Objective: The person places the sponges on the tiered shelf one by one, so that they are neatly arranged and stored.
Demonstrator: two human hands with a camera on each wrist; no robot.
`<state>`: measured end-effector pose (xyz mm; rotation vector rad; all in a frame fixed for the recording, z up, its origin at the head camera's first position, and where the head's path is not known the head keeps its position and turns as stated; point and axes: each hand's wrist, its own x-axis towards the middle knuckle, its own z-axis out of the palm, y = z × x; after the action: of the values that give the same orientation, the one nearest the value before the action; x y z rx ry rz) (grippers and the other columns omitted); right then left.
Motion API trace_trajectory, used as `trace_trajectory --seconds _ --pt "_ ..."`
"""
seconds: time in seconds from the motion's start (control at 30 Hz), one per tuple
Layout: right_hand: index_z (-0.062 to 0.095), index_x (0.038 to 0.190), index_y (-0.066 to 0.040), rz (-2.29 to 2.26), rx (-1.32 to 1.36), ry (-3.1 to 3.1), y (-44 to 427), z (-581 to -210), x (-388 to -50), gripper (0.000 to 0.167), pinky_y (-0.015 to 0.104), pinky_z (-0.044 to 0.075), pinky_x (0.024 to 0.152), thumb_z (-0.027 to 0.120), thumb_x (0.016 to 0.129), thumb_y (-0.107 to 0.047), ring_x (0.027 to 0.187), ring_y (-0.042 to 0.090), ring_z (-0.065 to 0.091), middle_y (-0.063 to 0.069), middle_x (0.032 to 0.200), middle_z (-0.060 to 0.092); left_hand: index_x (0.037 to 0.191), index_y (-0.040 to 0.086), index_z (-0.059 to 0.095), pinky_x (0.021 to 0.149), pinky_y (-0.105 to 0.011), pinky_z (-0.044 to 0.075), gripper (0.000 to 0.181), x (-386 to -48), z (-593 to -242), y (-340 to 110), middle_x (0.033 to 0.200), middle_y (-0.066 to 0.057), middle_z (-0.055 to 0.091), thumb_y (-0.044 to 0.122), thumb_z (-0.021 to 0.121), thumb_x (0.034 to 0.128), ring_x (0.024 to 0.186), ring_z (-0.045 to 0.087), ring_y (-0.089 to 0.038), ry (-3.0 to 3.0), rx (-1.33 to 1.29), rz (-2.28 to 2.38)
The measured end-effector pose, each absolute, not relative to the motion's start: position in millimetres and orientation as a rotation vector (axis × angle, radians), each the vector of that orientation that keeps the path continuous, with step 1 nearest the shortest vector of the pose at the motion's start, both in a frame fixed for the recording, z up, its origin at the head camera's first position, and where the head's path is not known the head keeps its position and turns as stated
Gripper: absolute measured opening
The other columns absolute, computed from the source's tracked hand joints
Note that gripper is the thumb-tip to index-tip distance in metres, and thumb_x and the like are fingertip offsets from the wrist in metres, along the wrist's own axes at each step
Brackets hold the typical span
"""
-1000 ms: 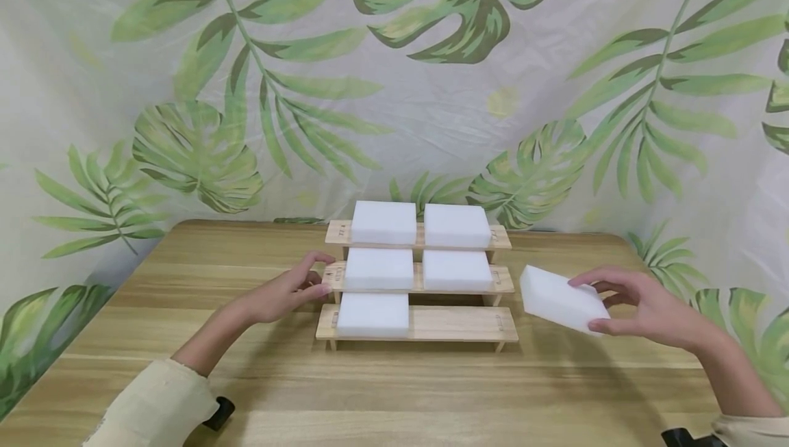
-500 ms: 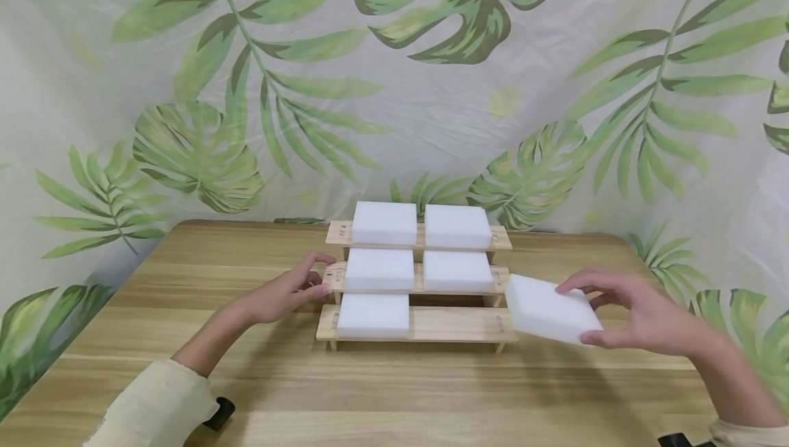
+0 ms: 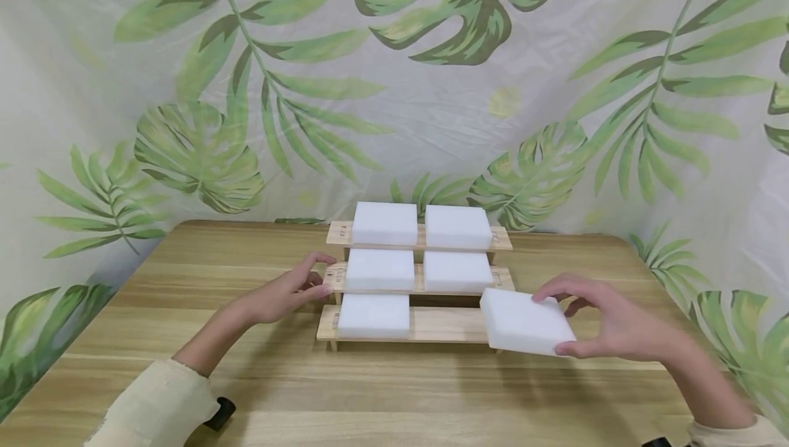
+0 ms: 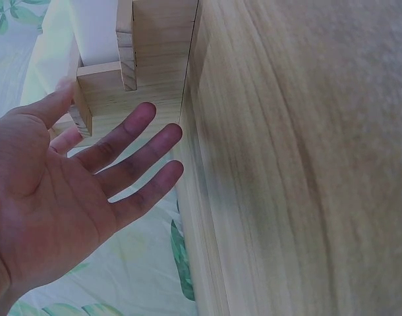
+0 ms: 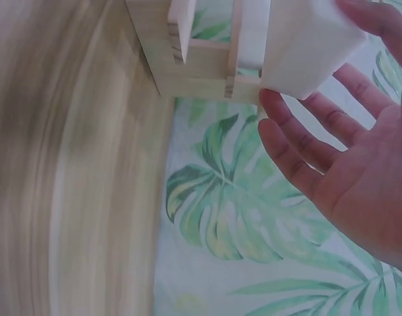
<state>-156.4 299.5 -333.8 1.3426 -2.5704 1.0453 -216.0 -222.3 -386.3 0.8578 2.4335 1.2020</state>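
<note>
My right hand [image 3: 610,320] pinches a white foam block [image 3: 527,324] between thumb and fingers. The block is tilted and overlaps the right end of the lowest step of a three-tier wooden stand [image 3: 446,324]; contact cannot be told. In the right wrist view, the hand's lower fingers are spread below the block [image 5: 306,46]. My left hand [image 3: 286,293] holds the left end of the middle step between thumb and index finger. Its other fingers extend free in the left wrist view. White foam blocks sit in pairs on the upper two steps, and a single block [image 3: 373,315] lies on the lowest step's left half.
The stand rests on a wood-grain table [image 3: 382,392], near its back edge. Behind the table hangs a leaf-patterned cloth [image 3: 431,105]. A black object [image 3: 220,414] shows beside the left sleeve [image 3: 157,399].
My right hand has carried the foam block left and slightly down, from beside the stand to the lowest step's right end. The left hand has stayed in place on the stand.
</note>
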Motion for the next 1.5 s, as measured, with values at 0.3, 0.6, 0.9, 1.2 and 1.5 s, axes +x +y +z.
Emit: trace_trajectory --seconds 0.3,0.6,0.9,1.2,1.5 --pt "0.064 0.123 -0.017 1.078 1.350 -2.577 285 -341 -156 0.060 0.032 0.056 0.077 0.097 0.073 -0.015 0.100 0.009 0.061 -0.001 0.120 0.067 0.150 0.000 0.023 0.091 -0.054 0.049 0.050 -215 -387 -222 0.107 -0.016 0.068 0.024 0.047 0.1128 0.106 0.065 -0.033 2.435 0.840 1.204" --pt "0.066 0.121 -0.021 1.057 1.337 -2.610 272 -348 -158 0.055 0.031 0.055 0.074 0.096 0.075 -0.023 0.101 0.009 0.059 -0.004 0.117 0.067 0.150 0.000 0.023 0.089 -0.052 0.049 0.050 -216 -387 -222 0.105 -0.016 0.068 0.022 0.048 0.1126 0.104 0.064 -0.034 2.428 0.846 1.211" --pt "0.069 0.121 -0.021 1.050 1.332 -2.606 258 -358 -156 0.053 0.031 0.054 0.072 0.096 0.075 -0.026 0.101 0.010 0.060 -0.001 0.117 0.069 0.150 0.000 0.023 0.089 -0.049 0.050 0.051 -214 -383 -220 0.105 -0.015 0.068 0.020 0.049 0.1121 0.104 0.064 -0.032 2.421 0.845 1.222" --pt "0.071 0.120 -0.021 0.989 1.261 -2.676 248 -361 -155 0.051 0.031 0.054 0.073 0.094 0.076 -0.032 0.101 0.008 0.060 -0.004 0.120 0.068 0.150 -0.002 0.022 0.090 -0.052 0.049 0.051 -213 -382 -220 0.108 -0.018 0.068 0.020 0.049 0.1122 0.106 0.064 -0.032 2.415 0.840 1.226" --pt "0.072 0.122 -0.018 0.962 1.234 -2.725 237 -364 -156 0.050 0.032 0.055 0.074 0.091 0.081 -0.039 0.103 0.011 0.061 0.001 0.121 0.067 0.150 0.000 0.022 0.091 -0.052 0.049 0.051 -213 -383 -220 0.108 -0.017 0.068 0.021 0.049 0.1121 0.106 0.064 -0.032 2.412 0.835 1.229"
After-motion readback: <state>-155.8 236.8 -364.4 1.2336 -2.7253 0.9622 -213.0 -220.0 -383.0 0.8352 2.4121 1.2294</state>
